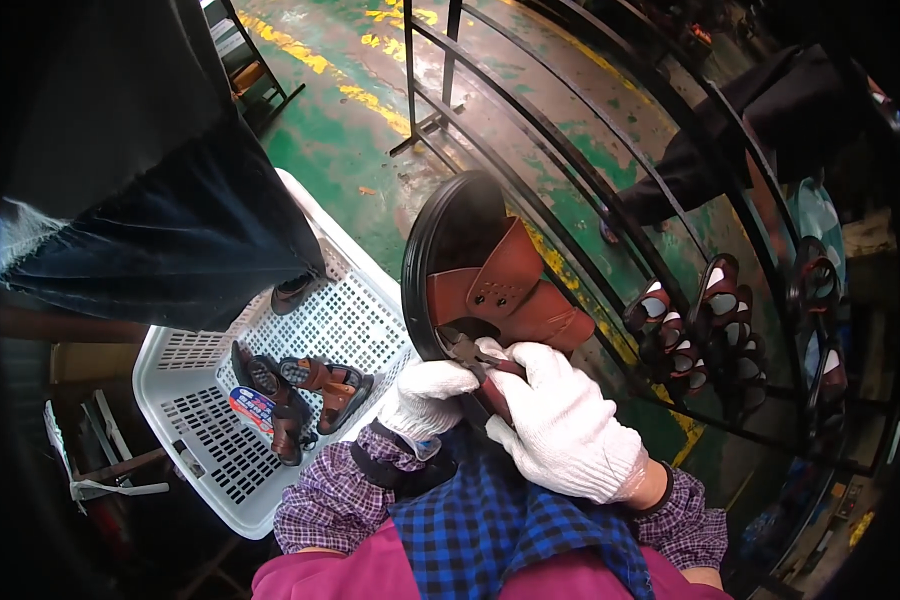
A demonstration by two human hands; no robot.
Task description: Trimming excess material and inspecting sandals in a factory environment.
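A brown leather sandal (pixel 515 285) with a thick black sole is held up in front of me, its toe end pointing away. My left hand (pixel 428 395), in a white knit glove, is closed on the near end of the sandal. In my right hand (pixel 570 425), also gloved in white, is a pair of nippers (pixel 470 352) with dark metal jaws and reddish handles. The jaws rest against the sandal's near edge, beside the strap. Whatever lies right between the jaws is too small to make out.
At my left stands a white plastic basket (pixel 195 455) holding several brown sandals (pixel 335 385) and a blue-red tag (pixel 252 410). Dark fabric (pixel 170 235) hangs over its far side. A black metal rack (pixel 560 140) curves along the right, with several sandals (pixel 725 300) on it.
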